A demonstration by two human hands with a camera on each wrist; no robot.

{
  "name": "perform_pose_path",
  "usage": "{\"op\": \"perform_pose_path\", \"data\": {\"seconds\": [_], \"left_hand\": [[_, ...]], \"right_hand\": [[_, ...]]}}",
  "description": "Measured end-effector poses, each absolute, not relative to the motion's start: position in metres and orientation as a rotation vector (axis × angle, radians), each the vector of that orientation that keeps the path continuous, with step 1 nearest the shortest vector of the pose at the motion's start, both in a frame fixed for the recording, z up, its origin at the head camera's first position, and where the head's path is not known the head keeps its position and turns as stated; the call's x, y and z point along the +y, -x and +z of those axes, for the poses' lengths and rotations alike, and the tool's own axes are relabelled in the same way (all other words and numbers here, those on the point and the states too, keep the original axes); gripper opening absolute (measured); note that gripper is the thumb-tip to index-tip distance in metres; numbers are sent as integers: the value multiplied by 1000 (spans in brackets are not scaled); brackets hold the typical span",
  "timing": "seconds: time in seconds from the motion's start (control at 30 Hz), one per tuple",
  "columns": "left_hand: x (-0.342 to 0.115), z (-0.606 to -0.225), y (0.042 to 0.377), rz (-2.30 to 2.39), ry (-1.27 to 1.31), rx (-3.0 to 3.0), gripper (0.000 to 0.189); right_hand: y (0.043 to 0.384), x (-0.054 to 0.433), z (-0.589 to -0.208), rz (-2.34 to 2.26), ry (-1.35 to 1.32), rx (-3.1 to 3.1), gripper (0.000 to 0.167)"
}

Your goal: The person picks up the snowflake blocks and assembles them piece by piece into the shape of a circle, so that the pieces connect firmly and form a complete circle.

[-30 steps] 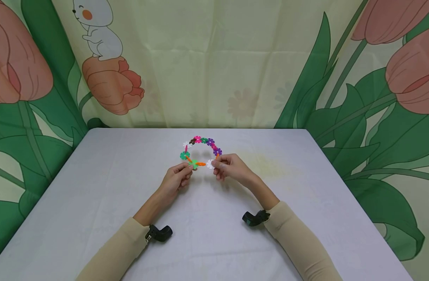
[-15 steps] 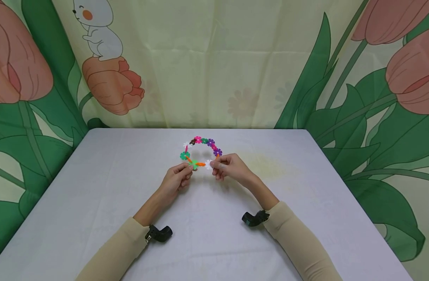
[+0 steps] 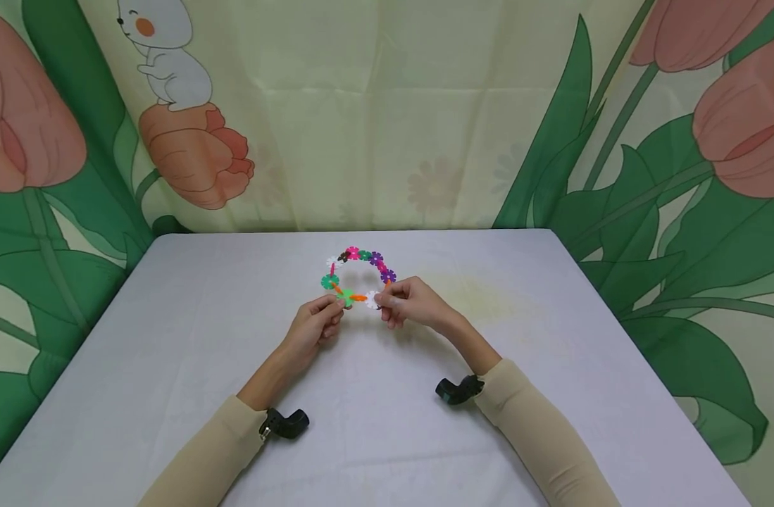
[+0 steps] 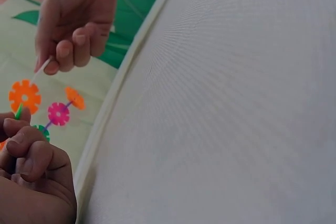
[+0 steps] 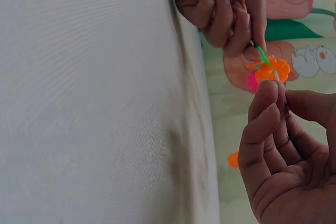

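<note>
A ring of colourful notched plastic discs, the snowflake building kind, is held up above the table between both hands. My left hand pinches a light green disc at the ring's near side. Beside that disc is an orange disc. The right hand pinches a white disc, seen edge-on in the left wrist view, against the orange one. Purple, pink, green, brown and white discs make up the far side. Fingers of the right hand hide the ring's part near another orange disc.
A white cloth covers the table. Behind it hangs a printed backdrop with tulips and a white animal. Black wrist cameras sit at both sleeve cuffs.
The white disc has shifted slightly left, closer to the orange disc. Both hands keep their pinch. The whole head view has moved a little.
</note>
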State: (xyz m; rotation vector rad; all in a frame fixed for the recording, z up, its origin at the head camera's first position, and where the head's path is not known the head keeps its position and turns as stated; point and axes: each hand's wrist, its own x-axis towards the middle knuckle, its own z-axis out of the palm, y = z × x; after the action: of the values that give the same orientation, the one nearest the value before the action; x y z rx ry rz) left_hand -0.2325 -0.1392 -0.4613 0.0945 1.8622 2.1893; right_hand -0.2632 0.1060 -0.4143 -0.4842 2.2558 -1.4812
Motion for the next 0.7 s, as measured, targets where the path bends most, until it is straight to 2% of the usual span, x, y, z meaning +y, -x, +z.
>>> {"op": "perform_pose_path", "data": {"seconds": [0.43,0.7], "left_hand": [[-141,-461,233,2172,-92,1887,26],[-141,-460,231,2177,-116,1892,21]], "right_hand": [[259,102,-417,-1528,483,2257,35],[255,100,-416,-1541,462,2267,34]]}}
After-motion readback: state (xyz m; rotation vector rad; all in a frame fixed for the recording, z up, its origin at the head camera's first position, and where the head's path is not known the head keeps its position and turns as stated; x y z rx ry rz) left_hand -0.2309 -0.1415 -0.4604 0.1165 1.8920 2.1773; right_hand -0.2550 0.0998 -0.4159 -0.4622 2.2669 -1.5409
